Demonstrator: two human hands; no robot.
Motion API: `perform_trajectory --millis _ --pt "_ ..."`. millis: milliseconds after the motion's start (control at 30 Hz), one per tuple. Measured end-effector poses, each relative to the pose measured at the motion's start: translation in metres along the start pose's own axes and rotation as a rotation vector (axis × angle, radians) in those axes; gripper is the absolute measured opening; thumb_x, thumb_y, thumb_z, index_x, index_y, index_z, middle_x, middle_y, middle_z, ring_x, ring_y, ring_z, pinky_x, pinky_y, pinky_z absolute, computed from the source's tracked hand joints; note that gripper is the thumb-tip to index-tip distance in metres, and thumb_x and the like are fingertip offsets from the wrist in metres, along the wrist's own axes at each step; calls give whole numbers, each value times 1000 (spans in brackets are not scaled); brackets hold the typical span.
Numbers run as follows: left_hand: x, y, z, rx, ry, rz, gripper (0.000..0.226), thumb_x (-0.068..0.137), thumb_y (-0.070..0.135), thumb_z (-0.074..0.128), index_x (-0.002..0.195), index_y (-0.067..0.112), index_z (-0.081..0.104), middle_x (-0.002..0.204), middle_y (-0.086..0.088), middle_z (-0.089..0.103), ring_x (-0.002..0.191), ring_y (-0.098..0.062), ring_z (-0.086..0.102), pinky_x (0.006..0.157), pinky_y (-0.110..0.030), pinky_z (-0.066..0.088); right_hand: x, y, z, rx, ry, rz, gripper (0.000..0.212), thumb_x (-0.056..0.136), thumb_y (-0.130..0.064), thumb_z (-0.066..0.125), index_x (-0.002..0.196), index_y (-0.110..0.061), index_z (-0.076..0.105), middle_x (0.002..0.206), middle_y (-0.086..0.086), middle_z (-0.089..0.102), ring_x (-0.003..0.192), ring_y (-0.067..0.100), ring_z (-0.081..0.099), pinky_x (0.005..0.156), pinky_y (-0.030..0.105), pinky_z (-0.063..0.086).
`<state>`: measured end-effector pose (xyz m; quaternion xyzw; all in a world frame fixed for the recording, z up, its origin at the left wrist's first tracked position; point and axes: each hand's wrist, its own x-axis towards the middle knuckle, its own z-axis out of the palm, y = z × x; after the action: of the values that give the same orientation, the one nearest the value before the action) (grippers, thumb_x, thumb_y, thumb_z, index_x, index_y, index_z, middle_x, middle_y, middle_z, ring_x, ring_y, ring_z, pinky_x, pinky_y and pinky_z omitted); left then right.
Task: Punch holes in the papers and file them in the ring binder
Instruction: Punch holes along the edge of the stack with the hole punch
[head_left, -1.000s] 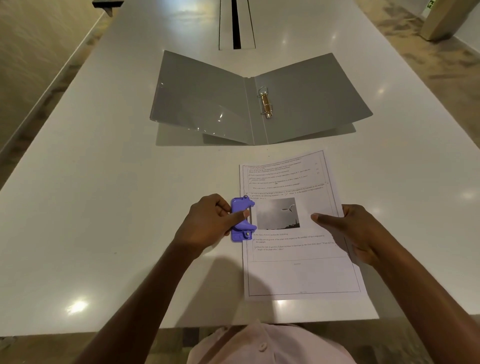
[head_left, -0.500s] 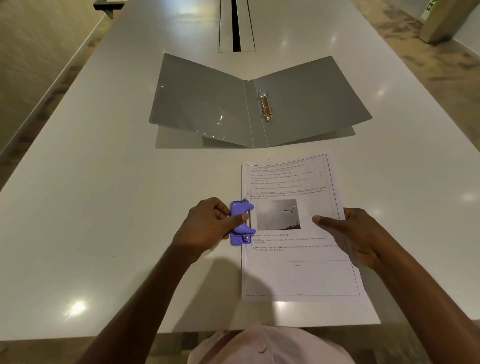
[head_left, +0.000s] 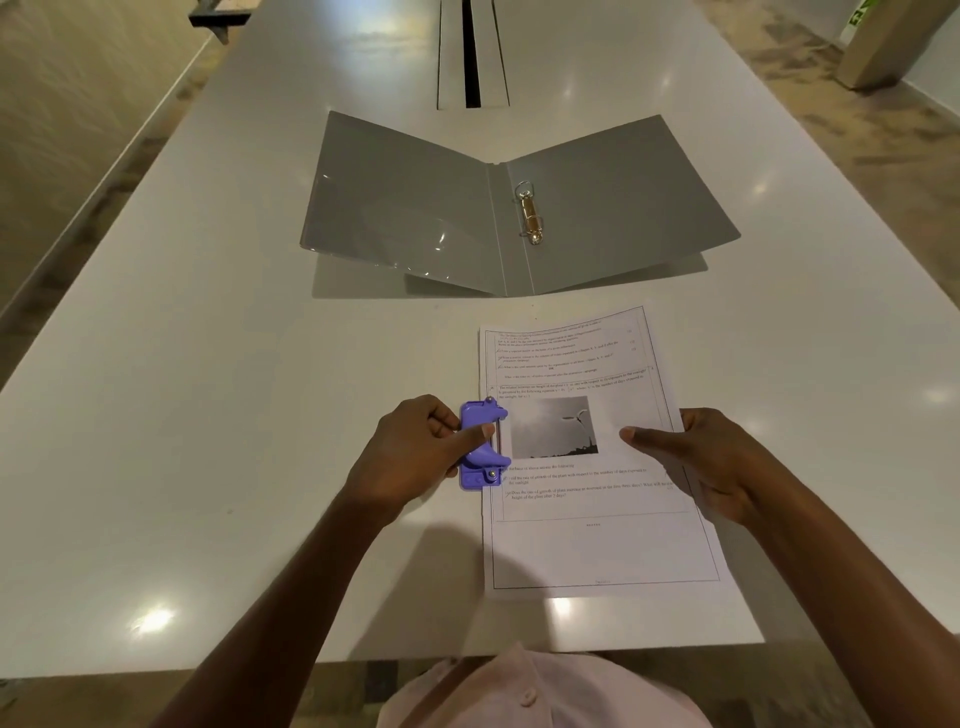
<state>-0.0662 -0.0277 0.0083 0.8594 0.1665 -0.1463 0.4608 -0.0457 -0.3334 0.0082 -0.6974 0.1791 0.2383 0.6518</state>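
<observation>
A printed sheet of paper (head_left: 597, 545) lies flat on the white table (head_left: 208, 415), close to the near edge. A small purple hole punch (head_left: 483, 470) sits on the sheet's left edge at mid-height. My left hand (head_left: 415, 457) grips the punch, thumb across its top. My right hand (head_left: 701, 462) holds the sheet's right edge, thumb lying on top of the paper. Beyond the paper a grey ring binder (head_left: 405, 208) lies open, its gold two-ring mechanism (head_left: 531, 218) just right of the spine.
A cable slot (head_left: 471, 52) runs down the table's middle behind the binder. The floor shows on both sides, with a cardboard box (head_left: 883, 41) at far right. My pink shirt (head_left: 540, 691) is at the table's near edge.
The sheet has turned slightly, so its left edge now runs straighter. Both hands keep their hold and have hardly moved.
</observation>
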Motion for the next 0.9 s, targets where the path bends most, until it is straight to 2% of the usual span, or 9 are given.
perform_trajectory --millis 100,167,200,233,267,333,600,800,900 --pt "-1 0 1 11 13 1 40 85 50 82 97 14 67 83 -2 79 69 -14 75 81 -45 65 -3 1 1 24 5 2 25 84 -14 82 108 -12 77 107 8 82 117 50 67 109 66 46" --pt "-2 0 2 20 21 -3 41 85 51 81 97 15 67 84 -1 78 73 -16 77 82 -46 66 -3 1 2 22 3 0 24 85 -13 82 108 -12 78 108 13 81 119 55 62 103 70 47" --pt "-2 0 2 19 25 -3 42 84 52 82 97 15 67 85 -2 78 75 -18 77 83 -47 65 -3 2 2 30 6 -2 20 88 -9 79 108 -11 78 105 13 81 112 50 68 95 64 56" --pt "-2 0 2 20 29 -2 42 84 52 82 97 15 67 85 -2 78 77 -20 78 83 -48 65 -2 2 2 45 8 -7 18 91 -5 76 108 -9 77 101 9 82 98 38 77 82 49 65" --pt "-2 0 2 24 30 0 42 84 52 81 97 15 67 86 -3 79 78 -21 78 84 -49 65 -3 2 2 58 7 -14 16 92 -3 74 107 -8 75 96 4 83 84 25 81 69 34 67" --pt "-2 0 2 38 30 1 41 85 52 81 96 15 66 86 -4 79 80 -23 78 84 -50 64 -5 2 4 64 9 -19 16 92 -3 74 107 -8 73 88 -2 83 74 15 80 60 23 63" --pt "0 1 3 44 21 -19 39 85 48 82 96 15 66 85 -2 79 76 -19 78 83 -47 65 -7 6 7 86 56 -13 13 90 -6 77 100 -12 72 85 -3 82 69 13 80 55 21 60" --pt "1 1 1 31 8 -34 39 84 47 83 97 14 66 84 -2 79 73 -16 78 82 -44 66 -8 4 7 71 57 -6 15 90 -7 77 103 -12 72 96 1 80 70 14 80 54 21 59" --pt "0 2 2 31 6 -31 39 85 47 83 97 14 65 84 -2 79 73 -16 77 81 -43 65 -8 4 7 80 50 -8 13 91 -5 76 101 -13 72 88 -3 81 70 13 80 55 21 60"
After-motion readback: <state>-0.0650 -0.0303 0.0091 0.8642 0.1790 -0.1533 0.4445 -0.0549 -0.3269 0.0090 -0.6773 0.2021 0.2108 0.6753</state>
